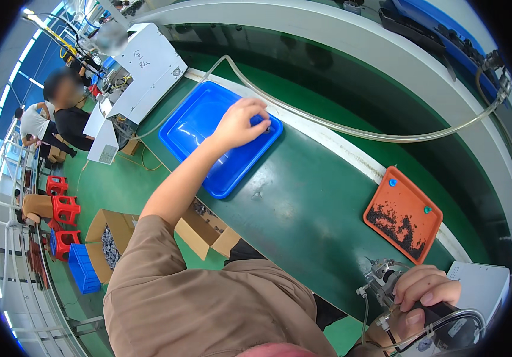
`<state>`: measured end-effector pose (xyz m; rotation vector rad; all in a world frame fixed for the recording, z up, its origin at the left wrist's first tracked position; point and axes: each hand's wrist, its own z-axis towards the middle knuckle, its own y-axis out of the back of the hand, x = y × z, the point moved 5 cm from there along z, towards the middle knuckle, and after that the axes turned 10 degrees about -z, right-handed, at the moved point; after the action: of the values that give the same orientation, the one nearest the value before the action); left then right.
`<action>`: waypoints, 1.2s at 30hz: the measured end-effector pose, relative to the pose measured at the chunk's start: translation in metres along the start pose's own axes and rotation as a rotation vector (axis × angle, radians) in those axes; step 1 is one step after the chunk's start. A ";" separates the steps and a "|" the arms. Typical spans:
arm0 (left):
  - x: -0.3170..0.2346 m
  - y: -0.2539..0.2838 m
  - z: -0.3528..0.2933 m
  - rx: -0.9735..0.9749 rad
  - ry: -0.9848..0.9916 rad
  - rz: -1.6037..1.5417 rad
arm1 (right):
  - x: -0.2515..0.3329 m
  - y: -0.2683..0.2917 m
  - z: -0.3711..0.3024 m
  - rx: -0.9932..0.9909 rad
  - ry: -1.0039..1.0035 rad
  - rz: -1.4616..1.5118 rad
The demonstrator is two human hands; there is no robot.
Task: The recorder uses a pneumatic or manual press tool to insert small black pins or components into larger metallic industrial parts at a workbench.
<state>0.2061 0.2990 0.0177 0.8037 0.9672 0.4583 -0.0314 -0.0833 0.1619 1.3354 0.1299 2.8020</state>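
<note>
A person works at a long green table in a big workshop.

The left hand (239, 124) reaches into a blue tray (199, 119), with its fingers pinched together on something small and dark that is too tiny to tell. The right hand (423, 294) is wrapped tight around a power screwdriver (387, 279) near the table's edge. An orange tray (403, 213) with small dark bits sits between the hands. A clear hose (327, 124) curves across the table (303, 208). Red stools (64, 208) and cardboard boxes (110, 241) stand on the green floor (107, 178).
</note>
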 end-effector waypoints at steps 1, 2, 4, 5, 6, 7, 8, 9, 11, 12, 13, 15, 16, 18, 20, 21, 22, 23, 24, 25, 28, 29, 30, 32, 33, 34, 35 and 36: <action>0.003 -0.002 0.012 -0.019 -0.032 -0.010 | 0.000 0.000 0.000 0.000 -0.002 0.003; 0.008 -0.004 0.023 -0.037 -0.057 -0.016 | -0.001 -0.002 0.000 0.002 -0.004 0.008; 0.036 -0.025 0.055 0.048 0.033 0.071 | -0.003 -0.003 0.000 -0.014 -0.029 0.002; 0.054 -0.037 0.072 0.134 0.120 0.161 | -0.005 -0.003 -0.003 -0.042 -0.022 0.016; 0.067 -0.039 0.086 0.130 0.116 0.166 | -0.005 -0.001 -0.003 -0.044 -0.015 0.018; 0.087 -0.048 0.100 0.235 0.266 0.197 | -0.003 0.000 -0.003 -0.003 -0.001 0.033; 0.094 -0.052 0.106 0.345 0.418 0.229 | -0.004 -0.002 -0.003 0.036 0.009 0.050; 0.094 -0.055 0.112 0.416 0.434 0.277 | -0.002 -0.002 -0.005 0.018 0.017 0.031; 0.094 -0.064 0.119 0.462 0.477 0.285 | 0.001 -0.002 -0.005 0.012 0.014 0.020; 0.097 -0.066 0.119 0.505 0.527 0.288 | 0.001 -0.002 -0.004 0.015 0.010 0.012; 0.101 -0.063 0.120 0.529 0.544 0.290 | -0.001 -0.004 -0.001 0.028 0.008 0.000; 0.098 -0.061 0.121 0.541 0.538 0.294 | -0.005 -0.002 -0.002 0.021 0.005 -0.002; 0.097 -0.061 0.120 0.550 0.533 0.295 | -0.008 -0.001 -0.002 0.017 0.003 -0.005; 0.100 -0.061 0.122 0.497 0.533 0.300 | -0.009 0.001 -0.001 0.022 0.000 -0.009; 0.102 -0.061 0.124 0.446 0.536 0.304 | -0.011 0.002 -0.001 0.029 -0.006 -0.010; 0.101 -0.061 0.125 0.455 0.533 0.321 | -0.013 0.001 0.000 0.032 -0.007 0.000; 0.101 -0.062 0.127 0.463 0.530 0.339 | -0.014 0.001 0.001 0.035 -0.009 0.011; 0.106 -0.065 0.128 0.465 0.531 0.336 | -0.011 -0.001 0.004 0.069 0.002 0.006; 0.111 -0.066 0.132 0.408 0.561 0.311 | -0.007 -0.001 0.008 0.070 -0.001 0.006; 0.117 -0.067 0.135 0.351 0.591 0.286 | -0.003 -0.003 0.012 0.099 -0.015 0.057; 0.115 -0.083 0.149 0.351 0.609 0.269 | -0.004 -0.003 0.014 0.117 -0.037 0.103; 0.124 -0.072 0.142 0.338 0.635 0.280 | -0.008 -0.006 0.015 0.114 -0.033 0.126; 0.132 -0.059 0.136 0.304 0.651 0.285 | -0.012 -0.009 0.015 0.113 -0.028 0.150; 0.131 -0.057 0.137 0.262 0.660 0.272 | -0.010 -0.011 0.014 0.112 -0.019 0.145; 0.121 -0.067 0.144 0.280 0.639 0.247 | -0.007 -0.008 0.012 0.092 -0.014 0.123; 0.111 -0.076 0.149 0.296 0.616 0.222 | -0.004 -0.007 0.010 0.102 -0.008 0.115; 0.104 -0.085 0.153 0.333 0.621 0.234 | -0.004 -0.005 0.008 0.094 -0.004 0.117; 0.108 -0.076 0.147 0.310 0.643 0.249 | -0.009 -0.006 0.007 0.095 0.007 0.154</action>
<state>0.3872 0.2658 -0.0528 1.0923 1.5669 0.8250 -0.0202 -0.0779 0.1590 1.4128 0.1691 2.9621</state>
